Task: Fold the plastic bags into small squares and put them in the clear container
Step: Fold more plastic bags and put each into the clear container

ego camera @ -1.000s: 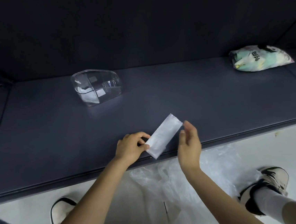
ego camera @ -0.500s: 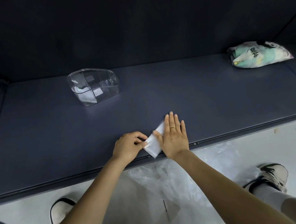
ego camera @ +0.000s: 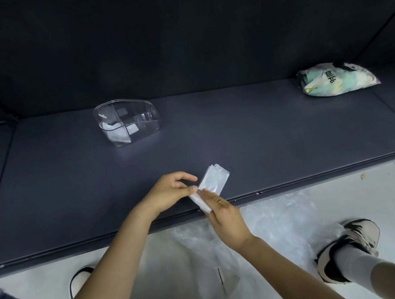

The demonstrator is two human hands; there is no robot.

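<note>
- Plastic bag [ego camera: 213, 185], folded into a narrow strip, lies near the front edge of the dark worktop [ego camera: 263, 143] in the head view, angled away from us; that close spot keeps it within easy reach of both hands.
- Our left hand [ego camera: 171, 191] pinches the near-left part of the strip between thumb and curled fingers, which we judge anchors it so the layers do not slide apart.
- Our right hand [ego camera: 224, 215] lies with straight fingers flat on the near end, pressing rather than gripping; this looks to us like smoothing a crease or readying the next fold.
- The strip is longer than it is wide, so we judge at least one more fold is needed before it counts as a small square.
- The clear container [ego camera: 127, 121] stands well apart, farther back on the left, with white folded pieces already inside; it sits clear of the folding area but reachable.
- A colourful packet [ego camera: 337, 79] rests at the far right, out of the way.
- Loose clear plastic [ego camera: 224, 243] lies on the floor between our shoes, likely the supply of bags waiting.
</note>
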